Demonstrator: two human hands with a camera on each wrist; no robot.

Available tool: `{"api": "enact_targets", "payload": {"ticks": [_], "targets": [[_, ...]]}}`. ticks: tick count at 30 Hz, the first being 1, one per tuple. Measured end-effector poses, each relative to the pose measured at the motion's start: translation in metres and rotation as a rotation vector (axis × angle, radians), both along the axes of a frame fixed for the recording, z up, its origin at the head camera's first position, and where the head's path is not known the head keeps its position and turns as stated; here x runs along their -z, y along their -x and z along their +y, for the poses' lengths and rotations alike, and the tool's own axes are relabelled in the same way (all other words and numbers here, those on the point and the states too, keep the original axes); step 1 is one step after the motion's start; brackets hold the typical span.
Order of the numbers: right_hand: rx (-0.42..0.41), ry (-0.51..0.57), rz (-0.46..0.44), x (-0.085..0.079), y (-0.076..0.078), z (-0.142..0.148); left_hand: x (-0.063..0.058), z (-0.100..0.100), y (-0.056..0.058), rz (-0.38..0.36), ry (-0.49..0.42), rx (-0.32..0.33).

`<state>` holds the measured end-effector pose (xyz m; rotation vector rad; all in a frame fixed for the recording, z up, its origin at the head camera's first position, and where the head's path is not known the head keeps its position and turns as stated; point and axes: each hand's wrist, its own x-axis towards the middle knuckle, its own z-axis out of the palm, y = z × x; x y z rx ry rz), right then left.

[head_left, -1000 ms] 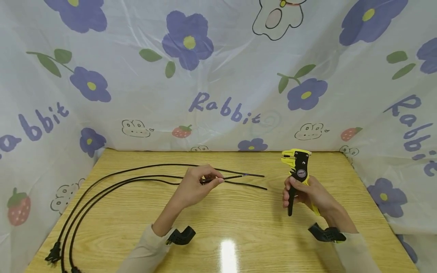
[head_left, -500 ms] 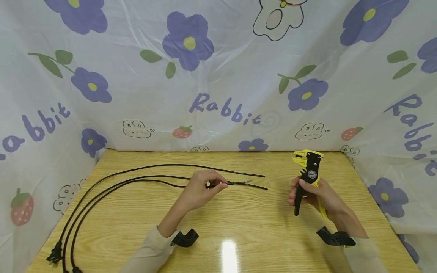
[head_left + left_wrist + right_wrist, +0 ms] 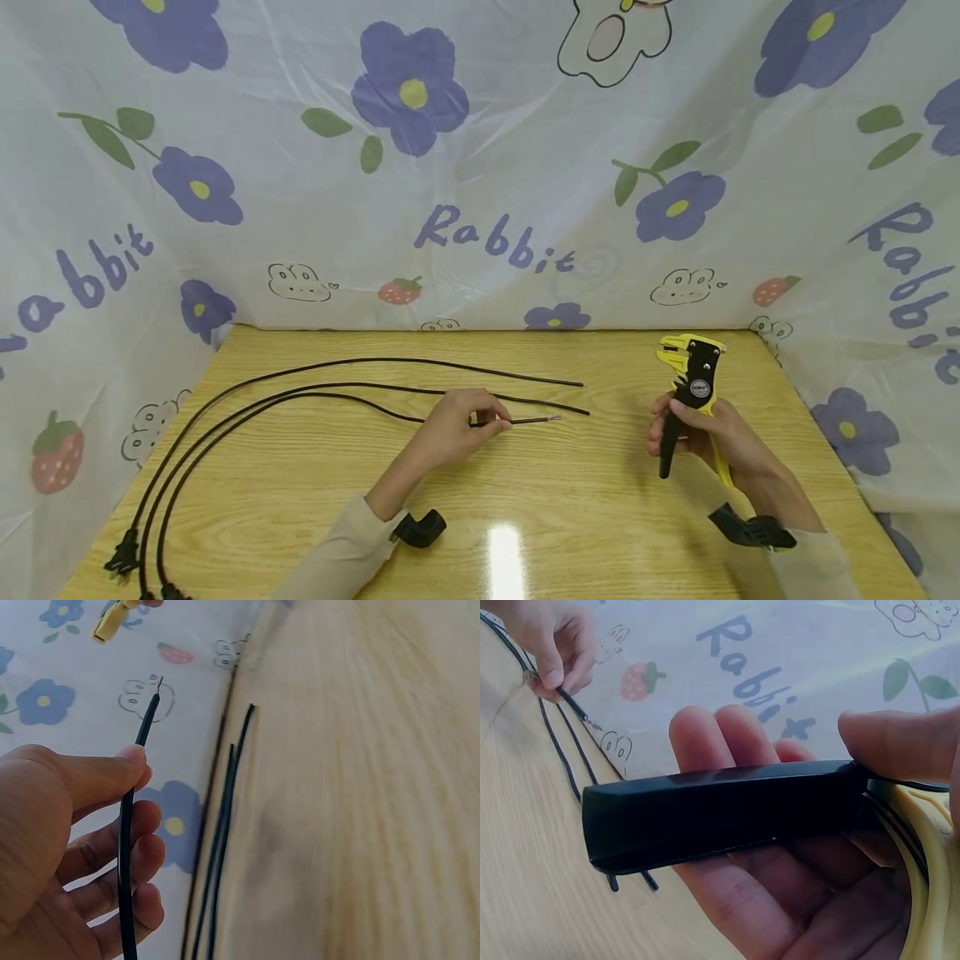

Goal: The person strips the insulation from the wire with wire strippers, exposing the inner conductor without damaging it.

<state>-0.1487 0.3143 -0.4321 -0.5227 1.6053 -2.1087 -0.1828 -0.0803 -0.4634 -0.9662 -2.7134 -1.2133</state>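
My left hand [image 3: 467,427] pinches a black power cord [image 3: 126,847] between thumb and forefinger, close to its end. Short bare wire strands [image 3: 159,684] stick out of that end, pointing right in the head view. In my right hand [image 3: 712,433] is a yellow and black wire stripper [image 3: 699,367], gripped by its handles with the head upward. Its black handle [image 3: 727,817] lies across my fingers in the right wrist view. The stripper and the cord end are well apart.
Two more black cords [image 3: 536,379] lie on the wooden table [image 3: 570,500], curving back to the left. A plug [image 3: 123,554] sits at the front left. Behind the table hangs a flower-printed cloth [image 3: 495,142].
My left hand has drawn the cord end toward me and slightly right, off the other cords. My right hand has moved right with the wire stripper.
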Motion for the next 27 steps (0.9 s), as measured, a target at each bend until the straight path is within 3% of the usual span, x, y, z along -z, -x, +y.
{"api": "enact_targets", "payload": {"ticks": [10, 27], "targets": [[-0.02, 0.062, -0.005, 0.01, -0.004, 0.008, 0.013, 0.004, 0.0, -0.041, 0.089, 0.024], [-0.08, 0.137, 0.009, 0.033, -0.009, 0.021, 0.02, 0.008, 0.004, -0.083, 0.19, 0.017]]}}
